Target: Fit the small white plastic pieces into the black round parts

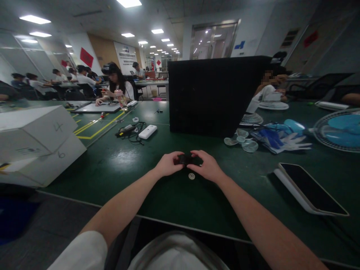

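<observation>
Over the green table, my left hand (169, 164) and my right hand (206, 165) come close together from both sides. Between them is a small dark object (185, 160), and the fingers of each hand curl round one end of it. Its kind is hard to make out, as it is black and partly covered by the fingers. Just below it on the tabletop lies a small pale round disc (191, 176) with a hole or hub in its centre. Neither hand touches the disc.
A large black box (208, 97) stands ahead. Left are a white carton (30, 142), cables (132, 131) and a white power bank (147, 132). Right are clear fan blades (244, 142), gloves (281, 140), a fan guard (341, 129) and a phone (312, 187) on a white block.
</observation>
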`<state>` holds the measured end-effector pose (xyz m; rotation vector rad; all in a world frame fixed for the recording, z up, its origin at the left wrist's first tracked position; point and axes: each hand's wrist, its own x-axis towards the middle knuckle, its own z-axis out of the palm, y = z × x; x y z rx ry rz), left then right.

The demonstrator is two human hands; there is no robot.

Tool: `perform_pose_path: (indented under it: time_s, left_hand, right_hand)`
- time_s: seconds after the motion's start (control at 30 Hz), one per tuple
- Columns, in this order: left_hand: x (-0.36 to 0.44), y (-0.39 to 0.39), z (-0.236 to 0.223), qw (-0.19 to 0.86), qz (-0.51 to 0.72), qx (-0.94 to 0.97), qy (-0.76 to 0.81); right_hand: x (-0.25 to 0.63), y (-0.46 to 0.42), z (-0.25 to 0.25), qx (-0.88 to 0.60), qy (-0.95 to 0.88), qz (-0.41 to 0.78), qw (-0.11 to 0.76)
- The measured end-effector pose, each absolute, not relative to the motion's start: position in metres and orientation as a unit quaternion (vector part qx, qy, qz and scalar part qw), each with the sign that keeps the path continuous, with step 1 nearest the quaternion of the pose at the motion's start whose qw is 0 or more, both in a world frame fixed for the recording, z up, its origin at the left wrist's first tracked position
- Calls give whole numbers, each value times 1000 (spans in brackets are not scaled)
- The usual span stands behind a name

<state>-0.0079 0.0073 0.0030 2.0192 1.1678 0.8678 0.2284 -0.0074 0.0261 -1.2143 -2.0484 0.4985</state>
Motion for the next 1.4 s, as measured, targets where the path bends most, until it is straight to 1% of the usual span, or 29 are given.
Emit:
perform_pose_path:
  time_s: [0.1, 0.27, 0.33, 0.43, 0.5, 0.57, 0.67, 0.73, 0.77, 0.87, 0.97, 1.07, 1.27, 1.33, 1.4]
  left_hand:
    - [-11, 14, 0, 339, 358, 724, 482]
    - [-12, 16, 1, 349, 373, 696, 504]
    - [-10, 13, 1, 349, 367, 701, 503]
    - [-9, 10, 4, 344, 359, 705, 506]
    - [-9, 9, 6, 345, 359, 703, 507]
    - [-9, 8, 8, 349, 360, 703, 504]
    - [-9, 7, 10, 351, 361, 703, 503]
    - [-8, 8, 9, 347, 364, 699, 509]
    - [-8, 9, 8, 345, 366, 696, 512]
    - [-7, 11, 5, 345, 369, 692, 516]
    - [-7, 11, 3, 342, 369, 694, 514]
    - [-6, 10, 1, 342, 371, 701, 504]
    - [-2, 4, 0, 333, 341, 727, 494]
    - [-2, 3, -1, 336, 333, 738, 481]
    - [-1, 2, -2, 341, 328, 747, 467]
  right_hand:
    - [240, 6, 17, -514, -709, 260, 407]
    - [261, 32, -1, -553, -540, 425, 471]
    - [264, 37, -4, -553, -509, 449, 483]
    - [264, 36, -2, -553, -515, 450, 476]
    - [263, 33, 3, -554, -539, 433, 464]
    - [264, 28, 10, -565, -586, 384, 435]
    - [263, 17, 27, -574, -700, 250, 343]
    - [258, 6, 39, -535, -780, 174, 272]
    - [254, 1, 45, -503, -815, 156, 243]
    - [239, -14, 53, -426, -876, 160, 160]
    - [228, -23, 52, -416, -887, 174, 102]
    - [225, -23, 50, -428, -882, 171, 103]
    - [227, -21, 55, -434, -862, 99, 243]
    - [225, -20, 53, -426, -861, 82, 264]
    - [223, -20, 48, -419, -865, 75, 267]
